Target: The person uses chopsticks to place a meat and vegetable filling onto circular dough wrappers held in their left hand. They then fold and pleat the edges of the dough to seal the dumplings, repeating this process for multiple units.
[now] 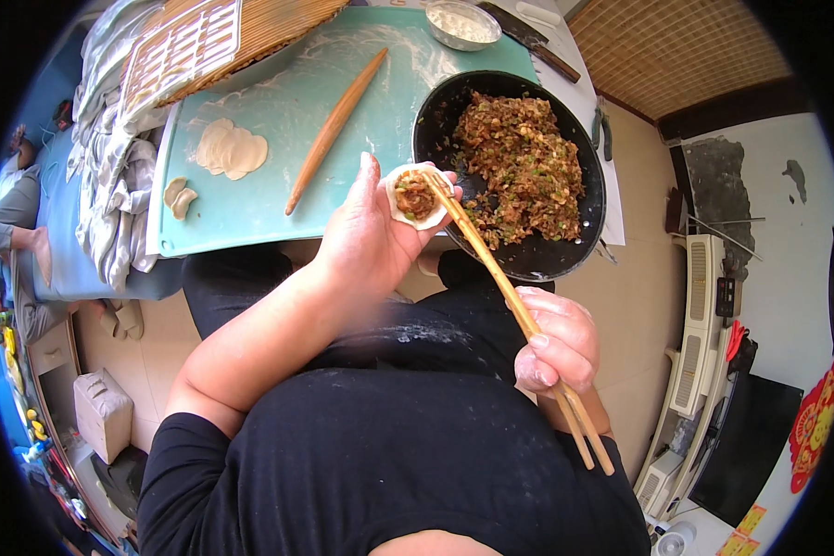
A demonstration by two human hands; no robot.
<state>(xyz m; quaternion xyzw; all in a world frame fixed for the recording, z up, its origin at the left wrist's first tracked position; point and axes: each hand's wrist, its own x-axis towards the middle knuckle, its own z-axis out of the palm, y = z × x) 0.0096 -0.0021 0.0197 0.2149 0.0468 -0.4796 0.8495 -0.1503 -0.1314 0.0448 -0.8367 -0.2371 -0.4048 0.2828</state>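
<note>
In my left hand [366, 227], palm up with the thumb raised, rests a round dumpling wrapper [421, 222] with a mound of meat filling [412, 196] on it. My right hand [561, 343] is closed round a pair of wooden chopsticks [499, 271], whose tips touch the filling and the wrapper's edge. Flour whitens my fingers. Just right of the left hand, a black pan [428, 130] holds a large heap of minced filling [528, 157] flecked with green. Overlapping wrappers [232, 148] lie on the teal mat, and two folded dumplings [178, 197] sit near its left edge.
A wooden rolling pin [335, 130] lies slantwise across the floured teal mat [278, 222]. Behind are a bowl of flour [463, 26], a cleaver [528, 37] and a woven tray [278, 28] with a white rack [185, 51]. Grey cloth [116, 195] hangs at left; another person's foot [42, 252] shows beyond.
</note>
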